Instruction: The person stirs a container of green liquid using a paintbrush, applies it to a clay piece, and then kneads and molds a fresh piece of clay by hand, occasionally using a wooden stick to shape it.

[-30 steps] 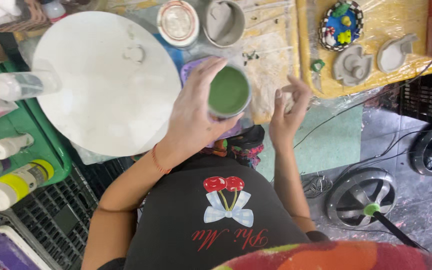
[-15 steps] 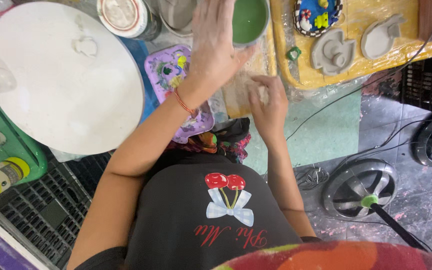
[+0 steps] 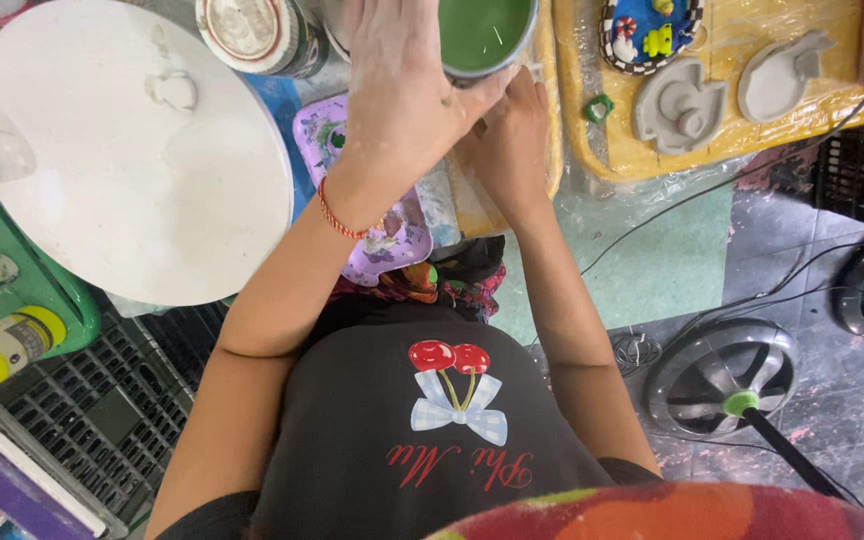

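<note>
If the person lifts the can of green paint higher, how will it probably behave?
The can of green paint looks nearly full, so it is probably heavy and may spill if tilted. The left hand covers its side and the right hand sits below, which should steady it.

Green paint cup (image 3: pixel 485 35) cut by top edge, left hand (image 3: pixel 402 90) fingertips out of frame, right hand (image 3: pixel 512 140) grip hidden.

One head-worn camera looks steeply down, close over the worktable (image 3: pixel 722 150).
</note>
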